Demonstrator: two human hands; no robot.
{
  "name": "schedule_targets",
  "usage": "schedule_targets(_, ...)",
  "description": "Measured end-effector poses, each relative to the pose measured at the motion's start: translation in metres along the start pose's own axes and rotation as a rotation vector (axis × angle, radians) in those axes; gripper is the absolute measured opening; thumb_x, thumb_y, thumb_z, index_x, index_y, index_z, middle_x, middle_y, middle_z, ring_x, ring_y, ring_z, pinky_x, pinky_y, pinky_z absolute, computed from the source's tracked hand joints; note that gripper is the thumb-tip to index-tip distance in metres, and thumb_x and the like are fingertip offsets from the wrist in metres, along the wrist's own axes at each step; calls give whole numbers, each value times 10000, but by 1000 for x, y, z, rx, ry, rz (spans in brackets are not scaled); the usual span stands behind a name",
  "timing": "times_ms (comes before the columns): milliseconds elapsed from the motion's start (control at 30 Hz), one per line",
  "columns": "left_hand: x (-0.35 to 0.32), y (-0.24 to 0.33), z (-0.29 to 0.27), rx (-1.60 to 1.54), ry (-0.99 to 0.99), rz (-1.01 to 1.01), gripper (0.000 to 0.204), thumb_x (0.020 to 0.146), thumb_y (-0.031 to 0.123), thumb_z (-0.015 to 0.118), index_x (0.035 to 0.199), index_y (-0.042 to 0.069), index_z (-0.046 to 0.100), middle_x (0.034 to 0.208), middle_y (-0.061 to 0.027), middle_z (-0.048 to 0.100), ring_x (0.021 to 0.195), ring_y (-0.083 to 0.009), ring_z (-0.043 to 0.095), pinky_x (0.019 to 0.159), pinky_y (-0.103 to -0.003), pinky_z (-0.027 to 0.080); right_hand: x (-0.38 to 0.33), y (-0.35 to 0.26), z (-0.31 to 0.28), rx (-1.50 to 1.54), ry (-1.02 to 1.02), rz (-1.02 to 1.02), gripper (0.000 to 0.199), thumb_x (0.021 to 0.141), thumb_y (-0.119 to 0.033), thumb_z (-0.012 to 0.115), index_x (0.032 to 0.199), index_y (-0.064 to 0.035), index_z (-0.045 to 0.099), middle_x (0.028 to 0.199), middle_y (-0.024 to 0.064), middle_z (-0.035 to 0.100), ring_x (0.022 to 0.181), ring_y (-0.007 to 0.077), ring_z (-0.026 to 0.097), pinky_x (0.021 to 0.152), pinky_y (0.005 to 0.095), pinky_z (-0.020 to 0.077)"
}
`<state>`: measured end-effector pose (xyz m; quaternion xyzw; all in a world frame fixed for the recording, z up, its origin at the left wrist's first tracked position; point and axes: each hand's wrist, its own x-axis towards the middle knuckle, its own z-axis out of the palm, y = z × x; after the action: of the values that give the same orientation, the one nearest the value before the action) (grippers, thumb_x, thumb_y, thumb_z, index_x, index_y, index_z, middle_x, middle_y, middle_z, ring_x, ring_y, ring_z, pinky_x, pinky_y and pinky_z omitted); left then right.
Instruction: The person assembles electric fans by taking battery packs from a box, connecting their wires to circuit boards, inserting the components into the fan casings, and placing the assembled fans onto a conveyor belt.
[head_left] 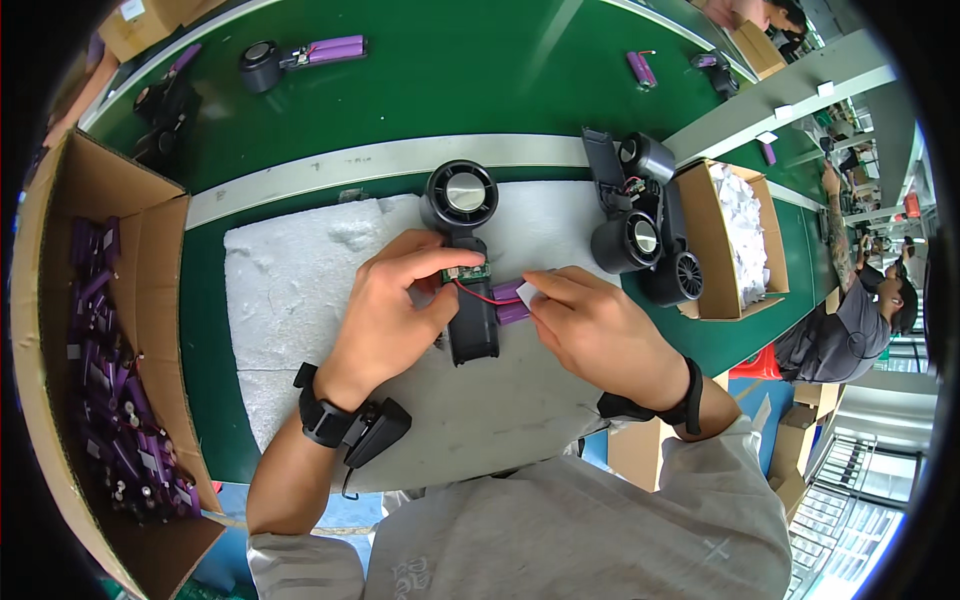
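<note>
Resting on a white foam pad (300, 290), a black handheld fan (462, 250) lies w/ its long axis running away from the person, round head at the far end. Left hand (395, 300) pinches the small green circuit board (467, 272) in the open handle. Right hand (590, 320) grips a purple battery cell (510, 300) just right of the handle, red wire (478, 293) linking them. Right hand is nearer the cell. More fans (640, 230) sit right; cardboard box of purple cells (110, 390) far left. Open pad nearer the left edge.
</note>
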<state>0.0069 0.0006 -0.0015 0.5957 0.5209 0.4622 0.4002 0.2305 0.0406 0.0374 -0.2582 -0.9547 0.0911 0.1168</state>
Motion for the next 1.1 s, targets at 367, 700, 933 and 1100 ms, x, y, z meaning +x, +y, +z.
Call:
schedule_targets(367, -4, 0, -2, 41, -1, 5, 359, 746, -75, 604, 1053, 78, 709, 996, -91, 607, 799, -198, 624, 722, -286, 519, 6, 7, -8, 56, -95, 7, 84, 740, -21, 705, 766, 29, 642, 1044, 148, 684, 854, 284, 649, 728, 369, 552)
schedule_targets(700, 0, -1, -1, 52, -8, 40, 341, 757, -60, 606, 1056, 74, 703, 989, -93, 624, 764, -201, 627, 716, -292, 524, 10, 15, -14, 181, -96, -2, 69, 758, -20, 698, 760, 26, 646, 1050, 150, 687, 838, 309, 645, 731, 383, 545)
schedule_targets(933, 0, -3, -1, 55, -1, 43, 341, 755, -59, 603, 1053, 73, 703, 967, -85, 630, 733, -193, 614, 699, -297, 521, 14, 9, -15, 65, -154, -67, 78, 766, -5, 671, 795, 36, 612, 1069, 148, 655, 859, 311, 632, 750, 388, 535)
schedule_targets(1100, 1, -3, -1, 37, -4, 34, 334, 750, -63, 601, 1038, 67, 708, 930, -78, 636, 714, -187, 601, 689, -299, 516, 15, 8, -13, 82, -160, -62, 117, 770, 27, 633, 817, 40, 527, 1048, 136, 578, 802, 302, 597, 720, 371, 514)
